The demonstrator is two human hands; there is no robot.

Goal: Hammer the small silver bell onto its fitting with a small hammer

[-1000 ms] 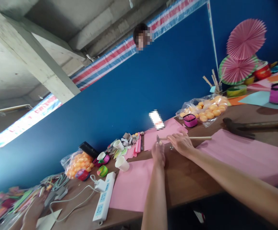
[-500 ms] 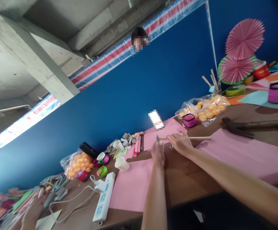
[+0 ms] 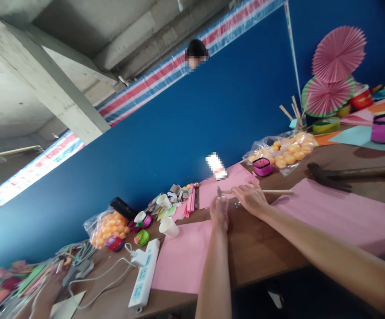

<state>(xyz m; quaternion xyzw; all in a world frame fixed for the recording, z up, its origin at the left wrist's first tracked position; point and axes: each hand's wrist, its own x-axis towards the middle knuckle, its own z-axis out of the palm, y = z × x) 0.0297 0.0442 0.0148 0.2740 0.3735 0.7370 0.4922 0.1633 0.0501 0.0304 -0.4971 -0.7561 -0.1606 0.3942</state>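
Note:
My left hand [image 3: 219,213] is closed around a small grey tool with a pointed tip [image 3: 219,191]; the rest of it is hidden in the fist. Beside it, my right hand [image 3: 251,199] has its fingers over a thin wooden stick [image 3: 278,192], pressing it near the table. The stick's left end reaches the pointed tip; whether they touch I cannot tell. Small shiny bits [image 3: 237,204] lie between the hands. Beyond them is a pink sheet [image 3: 208,192], with another pink sheet [image 3: 332,217] to the right and a third [image 3: 182,261] at the left.
A hammer-like tool [image 3: 332,176] lies at the right. Bags of orange balls [image 3: 290,153] stand behind. A white cup [image 3: 169,227], a power strip [image 3: 144,277] with a cable, and pink paper fans [image 3: 340,53] are around. Another person's hand [image 3: 51,283] works at lower left.
My hands have barely shifted, with the stick and pointed tool still in them. The head of a person beyond the blue partition has moved slightly right. The other worker's hand at lower left has shifted slightly.

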